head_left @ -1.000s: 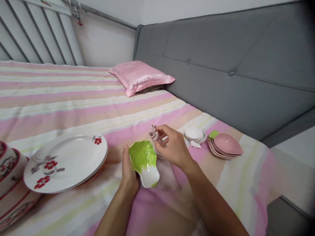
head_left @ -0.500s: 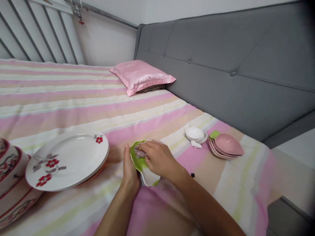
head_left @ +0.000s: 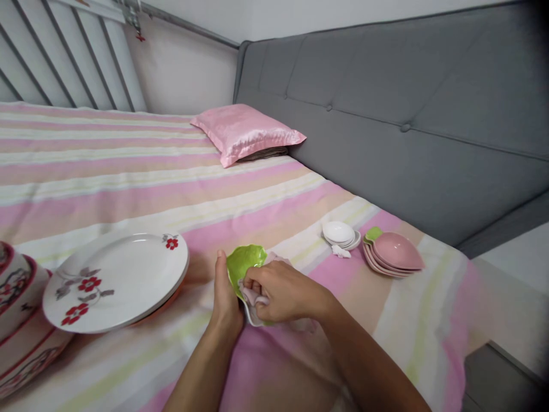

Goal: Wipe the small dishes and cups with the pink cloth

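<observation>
Striped bedspread (head_left: 128, 200), grey btn-tufted headboard (head_left: 364, 86) behind R.
Far L: red-rimmed bowls (head_left: 28, 352), cut off by frame; just beside, stack of white plates (head_left: 132, 274), top one w/ red flwrs (head_left: 89, 284). R side: stack of white dishes (head_left: 338, 231), crumpled white scrap (head_left: 341, 252) at near edge; next to it, stack of pink dishes (head_left: 398, 252), green tab (head_left: 373, 233) at one end. Back: pink satin pillow (head_left: 246, 130) nr headboard. Top L: white radiator (head_left: 66, 60), pipe (head_left: 189, 26), red valve handle (head_left: 140, 38).

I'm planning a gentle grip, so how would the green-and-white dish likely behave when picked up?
The green-and-white dish is probably stiff and breakable, since its glossy surface looks like glazed ceramic. That shine also suggests it may be slippery. It is likely fairly light, judging by how small it looks in the left hand.
</observation>
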The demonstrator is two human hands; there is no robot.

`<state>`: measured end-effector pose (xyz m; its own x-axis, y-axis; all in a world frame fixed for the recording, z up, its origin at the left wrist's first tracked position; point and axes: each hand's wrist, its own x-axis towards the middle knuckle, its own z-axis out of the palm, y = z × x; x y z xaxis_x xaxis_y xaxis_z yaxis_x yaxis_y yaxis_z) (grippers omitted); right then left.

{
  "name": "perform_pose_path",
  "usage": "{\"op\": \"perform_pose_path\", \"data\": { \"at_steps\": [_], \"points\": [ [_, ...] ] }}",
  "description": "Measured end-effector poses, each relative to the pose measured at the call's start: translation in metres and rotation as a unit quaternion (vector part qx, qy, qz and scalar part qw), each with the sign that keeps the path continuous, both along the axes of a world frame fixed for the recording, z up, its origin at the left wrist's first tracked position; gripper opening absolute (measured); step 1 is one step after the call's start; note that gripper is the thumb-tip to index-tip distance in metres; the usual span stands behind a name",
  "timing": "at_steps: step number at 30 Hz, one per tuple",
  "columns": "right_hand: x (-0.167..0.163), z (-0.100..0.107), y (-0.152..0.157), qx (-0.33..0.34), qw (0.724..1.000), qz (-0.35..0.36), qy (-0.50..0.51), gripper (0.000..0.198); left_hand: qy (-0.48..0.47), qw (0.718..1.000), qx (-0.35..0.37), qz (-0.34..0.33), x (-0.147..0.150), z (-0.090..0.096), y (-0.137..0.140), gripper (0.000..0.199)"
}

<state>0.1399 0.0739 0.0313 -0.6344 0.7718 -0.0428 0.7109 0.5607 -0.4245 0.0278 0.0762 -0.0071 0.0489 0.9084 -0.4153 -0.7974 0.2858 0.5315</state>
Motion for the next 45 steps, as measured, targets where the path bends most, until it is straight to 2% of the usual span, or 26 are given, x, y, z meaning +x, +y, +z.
{"op": "perform_pose_path", "data": {
  "at_steps": [5, 7, 9, 11, 14, 16, 19, 23, 28, 34, 39, 45],
  "points": [
    [0.012, 0.013, -0.001, -0.088, 0.993, 0.041, 0.069, 0.025, -0.006, 1.0, 0.004, 0.009, -0.001, 0.001, 0.001, 0.043],
    [0.014, 0.018, 0.0, -0.087, 0.986, 0.019, 0.142, 0.028, -0.013, 1.0, 0.013, 0.014, -0.001, 0.001, 0.002, 0.042],
    [0.012, 0.02, 0.001, -0.027, 0.973, -0.039, 0.227, 0.029, -0.016, 1.0, 0.02, 0.018, -0.001, 0.001, 0.002, 0.04],
    [0.007, 0.017, 0.003, 0.062, 0.948, -0.107, 0.294, 0.029, -0.016, 0.999, 0.025, 0.017, -0.001, -0.001, 0.002, 0.038],
    [-0.004, 0.007, 0.007, 0.157, 0.916, -0.159, 0.334, 0.032, -0.02, 0.999, 0.034, 0.004, 0.0, -0.002, 0.001, 0.037],
    [-0.011, -0.001, 0.009, 0.174, 0.921, -0.145, 0.316, 0.036, -0.024, 0.998, 0.055, 0.008, 0.001, -0.003, 0.001, 0.032],
    [-0.018, -0.009, 0.008, 0.161, 0.95, -0.098, 0.25, 0.037, -0.034, 0.995, 0.091, 0.022, 0.001, -0.005, 0.002, 0.023],
    [-0.02, -0.013, 0.007, 0.145, 0.969, -0.074, 0.187, 0.038, -0.047, 0.996, 0.078, 0.02, 0.0, -0.008, 0.004, 0.018],
    [-0.016, -0.013, 0.008, 0.123, 0.984, -0.038, 0.126, 0.036, -0.057, 0.997, 0.042, 0.006, -0.001, -0.009, 0.003, 0.029],
    [-0.013, -0.007, 0.004, 0.08, 0.994, -0.031, 0.065, 0.023, -0.038, 0.998, 0.029, -0.049, -0.001, -0.01, 0.0, 0.045],
    [-0.01, 0.0, -0.001, 0.03, 0.999, -0.012, 0.032, 0.018, -0.017, 0.998, 0.031, -0.052, -0.002, -0.012, 0.001, 0.049],
    [-0.007, 0.003, -0.005, 0.002, 1.0, 0.019, 0.003, 0.018, -0.011, 0.999, -0.002, -0.049, -0.003, -0.007, -0.001, 0.048]
  ]
}}
